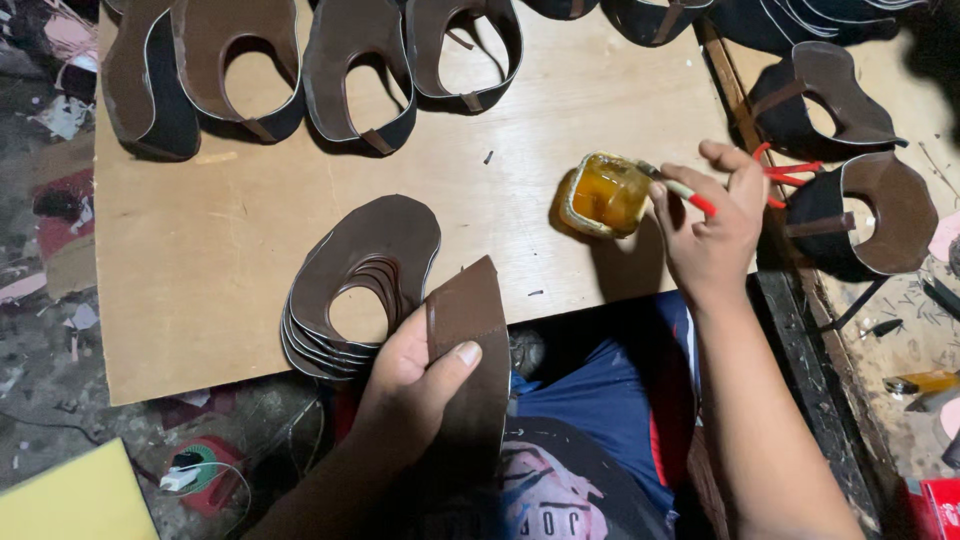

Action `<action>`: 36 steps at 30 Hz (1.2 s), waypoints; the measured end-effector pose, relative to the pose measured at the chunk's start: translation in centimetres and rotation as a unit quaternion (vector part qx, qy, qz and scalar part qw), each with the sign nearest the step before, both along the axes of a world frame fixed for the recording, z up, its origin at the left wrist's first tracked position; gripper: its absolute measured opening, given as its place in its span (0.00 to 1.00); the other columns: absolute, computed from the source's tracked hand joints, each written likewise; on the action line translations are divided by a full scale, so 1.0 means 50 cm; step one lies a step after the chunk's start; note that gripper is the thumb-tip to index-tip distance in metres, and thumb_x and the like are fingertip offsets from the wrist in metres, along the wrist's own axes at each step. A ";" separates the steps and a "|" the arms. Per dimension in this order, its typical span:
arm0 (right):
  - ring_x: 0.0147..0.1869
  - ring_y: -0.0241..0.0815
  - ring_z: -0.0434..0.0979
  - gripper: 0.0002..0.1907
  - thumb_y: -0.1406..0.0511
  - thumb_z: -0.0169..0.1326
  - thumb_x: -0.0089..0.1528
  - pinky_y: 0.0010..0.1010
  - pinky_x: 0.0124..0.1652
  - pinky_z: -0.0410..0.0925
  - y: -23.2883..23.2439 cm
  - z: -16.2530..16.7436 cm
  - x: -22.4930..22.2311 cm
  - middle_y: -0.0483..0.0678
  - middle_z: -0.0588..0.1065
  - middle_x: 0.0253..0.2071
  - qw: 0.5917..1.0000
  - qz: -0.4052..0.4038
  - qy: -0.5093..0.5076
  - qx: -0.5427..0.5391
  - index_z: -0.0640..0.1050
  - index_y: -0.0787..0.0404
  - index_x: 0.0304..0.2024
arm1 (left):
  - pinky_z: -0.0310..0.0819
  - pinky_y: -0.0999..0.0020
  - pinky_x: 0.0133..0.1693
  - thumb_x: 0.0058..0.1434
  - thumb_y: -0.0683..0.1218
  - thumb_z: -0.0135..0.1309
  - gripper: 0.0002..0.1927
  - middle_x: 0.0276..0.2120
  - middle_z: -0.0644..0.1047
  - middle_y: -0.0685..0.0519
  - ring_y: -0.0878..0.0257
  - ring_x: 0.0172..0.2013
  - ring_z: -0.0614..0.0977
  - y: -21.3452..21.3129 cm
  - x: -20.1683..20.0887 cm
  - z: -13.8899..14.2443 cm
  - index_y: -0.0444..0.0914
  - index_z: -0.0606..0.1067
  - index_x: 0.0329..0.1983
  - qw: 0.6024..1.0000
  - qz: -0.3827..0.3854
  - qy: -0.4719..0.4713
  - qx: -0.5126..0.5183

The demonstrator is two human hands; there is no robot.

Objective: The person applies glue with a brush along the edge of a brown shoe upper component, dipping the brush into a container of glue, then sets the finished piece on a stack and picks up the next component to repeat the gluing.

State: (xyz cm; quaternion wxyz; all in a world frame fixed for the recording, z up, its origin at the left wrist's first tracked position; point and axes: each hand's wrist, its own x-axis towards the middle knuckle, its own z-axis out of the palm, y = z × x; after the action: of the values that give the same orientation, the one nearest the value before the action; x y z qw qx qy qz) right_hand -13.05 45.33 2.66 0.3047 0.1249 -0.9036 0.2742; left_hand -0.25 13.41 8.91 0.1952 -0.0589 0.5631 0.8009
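Left hand (415,375) at lower centre – fingers clamped on brown leather strip (470,360), long axis near vertical. Right hand (712,225) pinches red-handled brush (700,197), tip dipped in amber glue jar (603,194) on worktop (200,260) – strip lies down-left of brush.

Left hand (415,375) grips brown strip (470,345); right hand (710,235) dips brush (685,190) in jar (605,195).

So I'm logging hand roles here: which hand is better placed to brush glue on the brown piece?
Right hand: it holds the brush at the glue jar; the left hand grips the brown piece.
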 end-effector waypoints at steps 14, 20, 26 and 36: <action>0.50 0.51 0.82 0.10 0.74 0.55 0.67 0.42 0.50 0.78 -0.151 0.114 0.201 0.63 0.78 0.49 0.803 0.244 -0.184 -0.511 0.71 0.68 0.51 | 0.70 0.66 0.58 0.61 0.36 0.47 0.32 0.55 0.75 0.51 0.65 0.55 0.75 0.040 -0.029 0.029 0.35 0.60 0.70 0.997 -0.050 0.057 -0.024; 0.55 0.48 0.80 0.09 0.77 0.53 0.67 0.38 0.56 0.76 -0.178 0.110 0.223 0.62 0.77 0.50 0.853 0.269 -0.158 -0.418 0.70 0.66 0.49 | 0.68 0.66 0.60 0.62 0.35 0.47 0.31 0.56 0.74 0.50 0.65 0.56 0.74 0.030 -0.024 0.030 0.32 0.61 0.71 0.995 -0.027 0.092 0.013; 0.57 0.46 0.79 0.10 0.77 0.52 0.67 0.37 0.56 0.75 -0.162 0.113 0.210 0.61 0.76 0.53 0.871 0.251 -0.164 -0.389 0.69 0.66 0.50 | 0.68 0.65 0.60 0.62 0.35 0.46 0.32 0.57 0.73 0.49 0.64 0.58 0.74 0.029 -0.028 0.030 0.33 0.59 0.72 0.995 -0.051 0.079 0.028; 0.54 0.41 0.77 0.08 0.75 0.52 0.67 0.32 0.56 0.72 -0.160 0.135 0.194 0.56 0.76 0.51 0.854 0.299 -0.231 -0.359 0.68 0.64 0.47 | 0.72 0.67 0.58 0.62 0.38 0.48 0.32 0.54 0.78 0.48 0.63 0.55 0.79 0.025 -0.022 0.049 0.33 0.61 0.71 0.984 -0.058 0.113 -0.126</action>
State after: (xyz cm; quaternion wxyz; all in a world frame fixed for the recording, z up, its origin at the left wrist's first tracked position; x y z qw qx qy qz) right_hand -3.36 37.32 9.40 0.0146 0.2039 -0.7059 0.6782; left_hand -1.33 14.69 11.34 0.1672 0.0408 0.6804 0.7124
